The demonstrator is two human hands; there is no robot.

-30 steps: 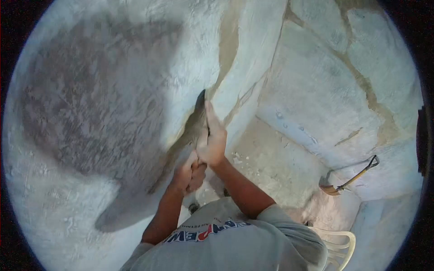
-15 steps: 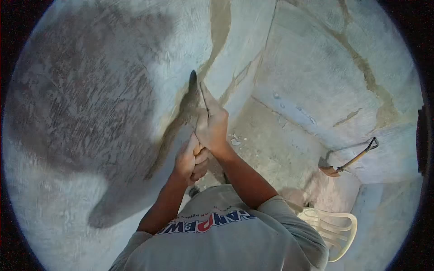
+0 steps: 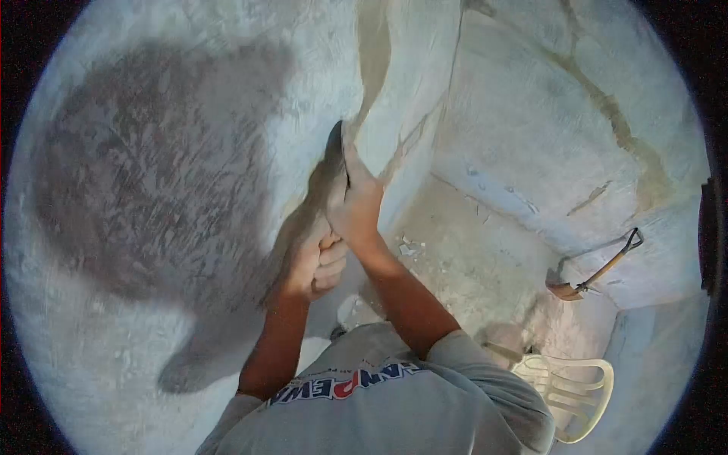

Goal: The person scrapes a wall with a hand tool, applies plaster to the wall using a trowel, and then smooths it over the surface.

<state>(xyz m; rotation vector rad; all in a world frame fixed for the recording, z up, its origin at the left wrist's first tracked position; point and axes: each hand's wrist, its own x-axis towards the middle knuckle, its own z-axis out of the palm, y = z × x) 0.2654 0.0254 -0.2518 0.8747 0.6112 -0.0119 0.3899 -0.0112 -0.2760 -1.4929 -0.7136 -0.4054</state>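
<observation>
My right hand (image 3: 356, 206) is up against the pale plastered wall (image 3: 318, 76), one finger stretched upward beside a filled crack (image 3: 374, 53). Its other fingers are curled and partly hidden. Just below, my left hand (image 3: 317, 264) is closed in a fist, touching the heel of my right hand. Both seem to be around one slim, dusty tool, mostly covered by the fingers, whose kind I cannot make out. A dark shadow runs along the wall beside the hands and comes to a point near the fingertip.
A shovel (image 3: 603, 267) with a wooden shaft leans on the right-hand wall. Nearer stands a cream plastic chair (image 3: 599, 394). Rubble bits (image 3: 412, 248) lie on the dusty floor (image 3: 470, 265). Another brownish crack (image 3: 618, 125) crosses the right wall.
My hands have shifted slightly relative to the wall crack, still together. The view has tilted a little, so the shovel and chair appear slightly further right.
</observation>
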